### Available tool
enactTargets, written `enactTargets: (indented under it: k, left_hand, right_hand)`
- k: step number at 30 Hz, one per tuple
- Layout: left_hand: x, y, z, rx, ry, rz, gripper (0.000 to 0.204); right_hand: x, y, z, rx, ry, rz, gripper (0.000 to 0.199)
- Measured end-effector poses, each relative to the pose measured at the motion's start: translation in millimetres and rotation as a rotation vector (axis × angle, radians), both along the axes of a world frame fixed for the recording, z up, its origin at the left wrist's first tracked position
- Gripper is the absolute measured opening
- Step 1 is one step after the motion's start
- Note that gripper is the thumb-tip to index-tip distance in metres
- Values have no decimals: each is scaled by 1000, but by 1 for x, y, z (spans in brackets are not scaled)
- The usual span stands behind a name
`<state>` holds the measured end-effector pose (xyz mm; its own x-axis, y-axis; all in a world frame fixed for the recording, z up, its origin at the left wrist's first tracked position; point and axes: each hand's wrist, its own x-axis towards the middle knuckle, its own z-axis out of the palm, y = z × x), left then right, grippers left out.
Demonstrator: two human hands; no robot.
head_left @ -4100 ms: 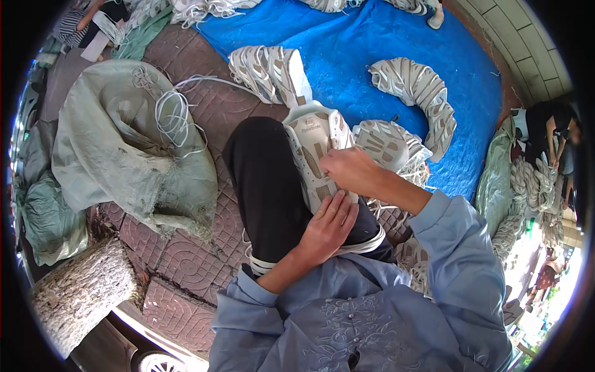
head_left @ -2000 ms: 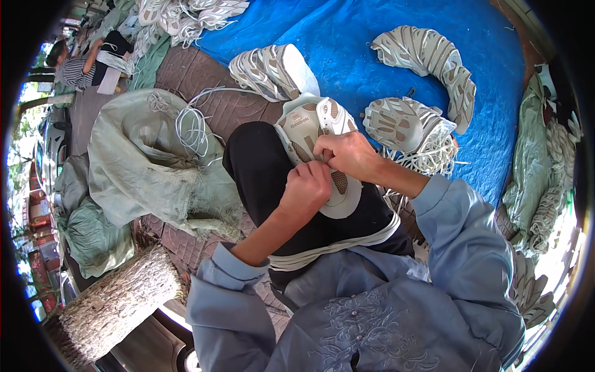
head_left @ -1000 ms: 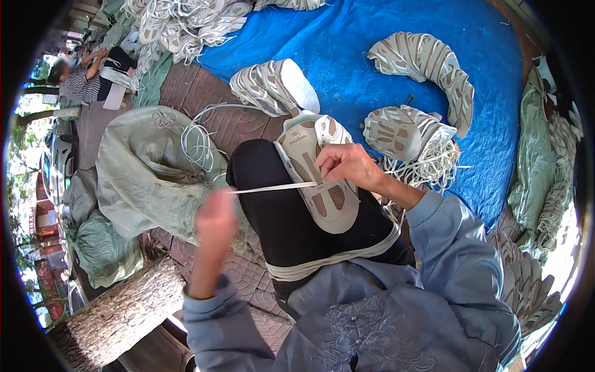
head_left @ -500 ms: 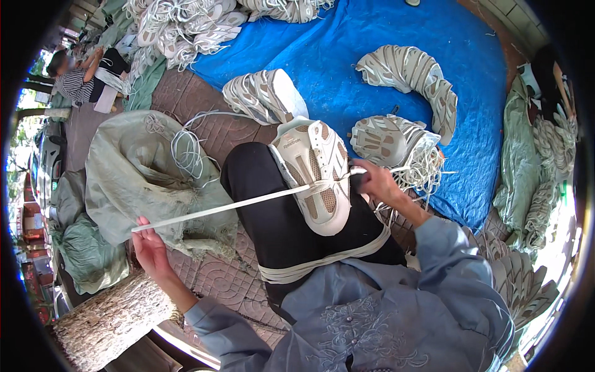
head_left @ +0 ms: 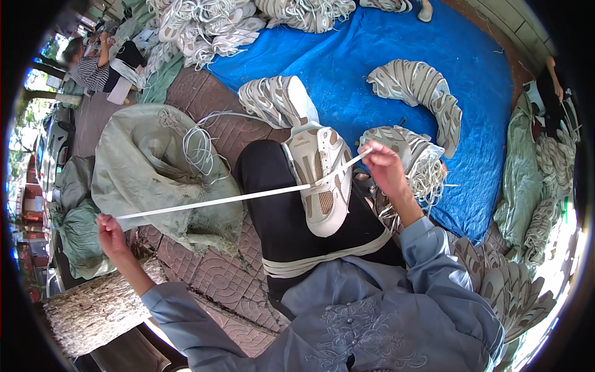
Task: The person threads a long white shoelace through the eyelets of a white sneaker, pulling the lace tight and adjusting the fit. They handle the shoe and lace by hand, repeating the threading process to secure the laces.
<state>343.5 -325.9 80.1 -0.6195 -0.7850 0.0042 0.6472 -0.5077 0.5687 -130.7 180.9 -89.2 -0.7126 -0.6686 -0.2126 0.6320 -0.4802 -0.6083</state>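
Across my black-clad lap lies a white and tan shoe upper (head_left: 319,211), its toe toward me. A flat white shoelace (head_left: 214,203) is threaded through it near the toe. Far out to the left, my left hand (head_left: 113,237) pinches the long end, drawn fairly straight. My right hand (head_left: 385,168) is closed on the short end, raised just right of the upper. Several more laces (head_left: 316,255) are looped around my thighs. Beyond the upper's heel sits a nested row of similar uppers (head_left: 273,100).
A blue tarp (head_left: 334,68) carries a curved row of uppers (head_left: 424,93), with another bunch and loose laces (head_left: 427,170) nearer. Left are a pale green sack (head_left: 133,149) with coiled lace and a log (head_left: 102,304). Another person (head_left: 93,68) sits far left. Uppers (head_left: 511,285) stack at right.
My left hand has moved outward to the left with the lace end. My right hand has lifted, pulling the short end up and away from the upper. The view has shifted slightly.
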Motion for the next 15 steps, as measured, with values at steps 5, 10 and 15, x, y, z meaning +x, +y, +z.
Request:
enactTargets:
  k: [5, 10, 15]
  left_hand:
    - [140, -102, 75, -166, -101, 215, 16]
    - [267, -131, 204, -576, -438, 669, 15]
    - [285, -96, 266, -726, -803, 1088, 14]
  right_hand:
    - [-44, 33, 56, -218, 186, -40, 24]
    - [-132, 160, 111, -55, 485, -135, 18]
    - [-250, 324, 177, 115, 599, -314, 30]
